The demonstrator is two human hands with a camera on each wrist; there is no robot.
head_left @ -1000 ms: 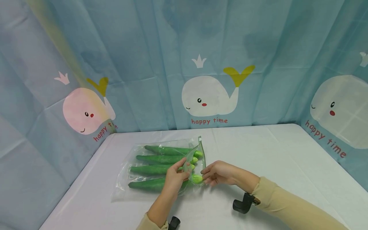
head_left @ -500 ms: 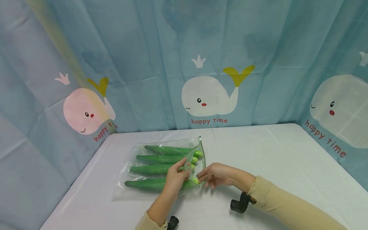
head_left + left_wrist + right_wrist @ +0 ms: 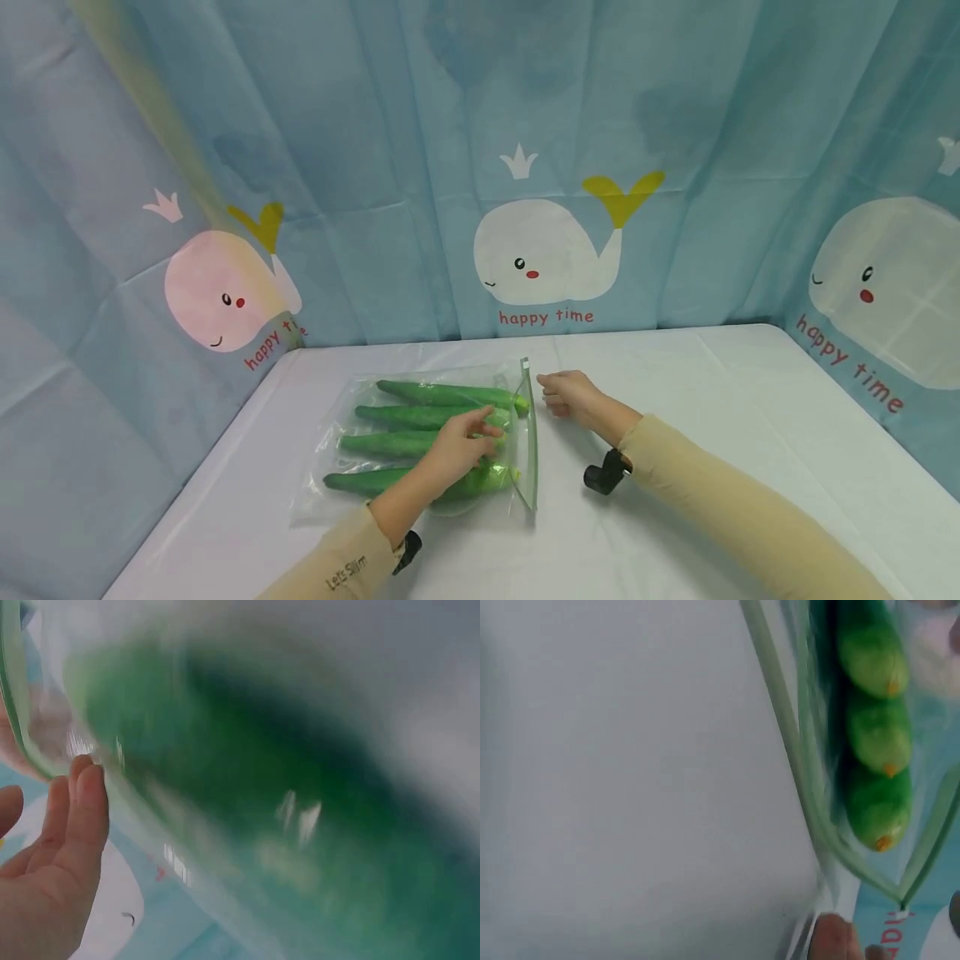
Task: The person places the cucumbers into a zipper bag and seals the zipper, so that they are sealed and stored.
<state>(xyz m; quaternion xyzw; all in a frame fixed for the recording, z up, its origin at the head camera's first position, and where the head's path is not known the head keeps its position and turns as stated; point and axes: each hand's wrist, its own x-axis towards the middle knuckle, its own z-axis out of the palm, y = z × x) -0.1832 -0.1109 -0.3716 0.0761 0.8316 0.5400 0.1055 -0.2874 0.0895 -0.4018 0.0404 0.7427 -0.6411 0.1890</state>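
A clear zip bag (image 3: 533,454) with a green zip strip lies on the table, its mouth to the right. Several green cucumbers (image 3: 420,417) lie side by side in it, their pale tips toward the mouth. Over the lower cucumbers hovers my left hand (image 3: 453,446); in the left wrist view its fingers (image 3: 86,802) are extended by the clear plastic, pinching nothing. Just right of the bag's far corner is my right hand (image 3: 573,396), fingers loosely bent and holding nothing. A small white piece (image 3: 903,913) sits at that corner, and the right wrist view shows the mouth parted.
A white cloth covers the table (image 3: 675,392). Behind it hangs a blue curtain (image 3: 405,250) with whale prints. A black wrist camera (image 3: 606,472) is strapped by each hand.
My left hand has let go of the bag's upper flap, which has fallen toward the right. My right hand has left the nearest cucumber's tip and moved to the far corner.
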